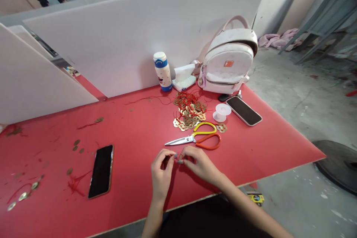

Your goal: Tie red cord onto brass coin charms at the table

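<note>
My left hand (162, 169) is closed in a pinch at the table's near side, with a dark reddish bit showing inside its curled fingers. Its fingertips meet those of my right hand (196, 161), which also pinches. Between them a short piece of red cord (176, 159) shows; the rest is hidden by the fingers. Just beyond lie scissors (192, 139) with one yellow and one orange handle, blades pointing left. Behind them is a pile of brass coin ornaments (190, 113) tangled with red cord. One coin ornament (221, 128) lies right of the scissors.
A white spool (221, 112), a pale phone (244, 110), a bottle (163, 72), a tissue pack (184, 78) and a white backpack (227, 63) stand or lie beyond. Left are a black phone (101, 171), loose coins (22, 196) and red cord scraps (74, 184). White panels (111, 41) edge the table.
</note>
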`<state>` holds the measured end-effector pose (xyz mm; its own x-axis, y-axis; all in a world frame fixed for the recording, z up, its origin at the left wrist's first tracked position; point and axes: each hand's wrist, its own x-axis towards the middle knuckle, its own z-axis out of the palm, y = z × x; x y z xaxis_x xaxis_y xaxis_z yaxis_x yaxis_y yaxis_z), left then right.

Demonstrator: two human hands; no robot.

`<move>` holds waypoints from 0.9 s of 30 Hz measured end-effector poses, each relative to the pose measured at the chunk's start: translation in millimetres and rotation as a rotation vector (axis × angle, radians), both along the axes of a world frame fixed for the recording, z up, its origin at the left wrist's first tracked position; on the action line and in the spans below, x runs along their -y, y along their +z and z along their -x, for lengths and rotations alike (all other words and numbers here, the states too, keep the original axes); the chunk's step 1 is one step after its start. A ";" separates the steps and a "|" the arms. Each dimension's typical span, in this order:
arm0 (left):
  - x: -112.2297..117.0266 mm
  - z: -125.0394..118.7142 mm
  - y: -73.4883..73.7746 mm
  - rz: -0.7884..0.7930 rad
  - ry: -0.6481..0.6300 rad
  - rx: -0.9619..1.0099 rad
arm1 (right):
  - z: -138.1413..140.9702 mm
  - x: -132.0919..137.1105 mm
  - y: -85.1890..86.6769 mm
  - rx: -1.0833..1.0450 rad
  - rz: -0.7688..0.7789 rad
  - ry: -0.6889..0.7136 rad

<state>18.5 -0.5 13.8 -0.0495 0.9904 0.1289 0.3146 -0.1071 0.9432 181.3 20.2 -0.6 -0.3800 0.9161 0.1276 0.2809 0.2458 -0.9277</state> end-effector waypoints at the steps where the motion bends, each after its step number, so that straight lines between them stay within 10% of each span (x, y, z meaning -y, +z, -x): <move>1: -0.5 -0.7 -0.2 0.014 -0.004 0.007 | -1.4 -0.2 1.6 0.048 0.014 0.000; 10: -3.9 0.3 6.7 0.130 -0.150 0.148 | -12.4 -13.3 10.7 -0.066 -0.062 0.007; 15: -4.0 -9.0 5.0 0.153 0.013 0.309 | 12.4 -2.5 -7.9 -0.383 0.160 -0.029; 21: -17.9 -8.5 -2.2 0.060 0.190 0.021 | 22.7 14.4 -6.8 -0.177 0.016 0.085; 27: -23.2 -1.2 -17.0 0.092 0.148 -0.216 | 1.1 2.7 7.0 -0.222 -0.107 -0.126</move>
<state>19.7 22.6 -3.3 -0.1753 0.9826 0.0619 0.5152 0.0380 0.8562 180.3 17.5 6.4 -0.2157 0.9314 0.2933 0.1086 0.3214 -0.9407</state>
